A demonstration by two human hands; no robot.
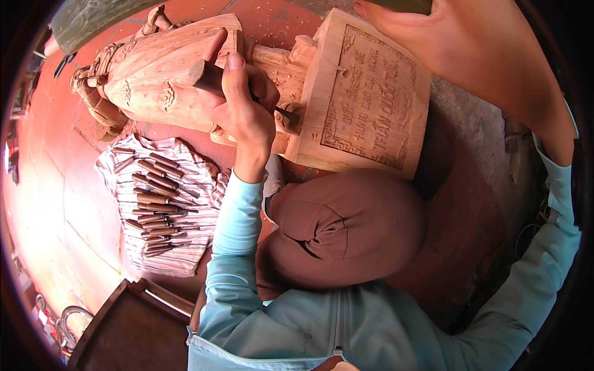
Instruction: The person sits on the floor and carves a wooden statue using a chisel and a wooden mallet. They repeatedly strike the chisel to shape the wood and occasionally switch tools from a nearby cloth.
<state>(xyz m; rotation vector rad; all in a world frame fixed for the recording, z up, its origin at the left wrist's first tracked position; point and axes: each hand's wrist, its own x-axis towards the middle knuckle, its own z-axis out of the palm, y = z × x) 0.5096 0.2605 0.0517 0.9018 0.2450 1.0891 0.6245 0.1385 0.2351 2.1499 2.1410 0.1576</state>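
My left hand (250,102) is closed round the wooden handle of a carving chisel (206,75). Its dark blade points right, with the tip at the carved detail beside the base block of a wooden statue (164,77). The statue lies on its side, its robed figure to the left. Raised lettering inside a patterned border covers the block's face (371,99). High at the right, my right hand (442,43) grips a dark green, handle-like piece (408,5), mostly cut off by the upper edge. A thick greenish-grey rounded piece (93,23) shows at the upper left; whether the two join is hidden.
Several wood-handled chisels (154,207) lie on a striped cloth (179,263) on the red tiled floor (62,204). A dark brown box-like piece of furniture (124,328) stands at the lower left. Wood chips lie round the statue. My bent brown-trousered leg (352,229) is against the block.
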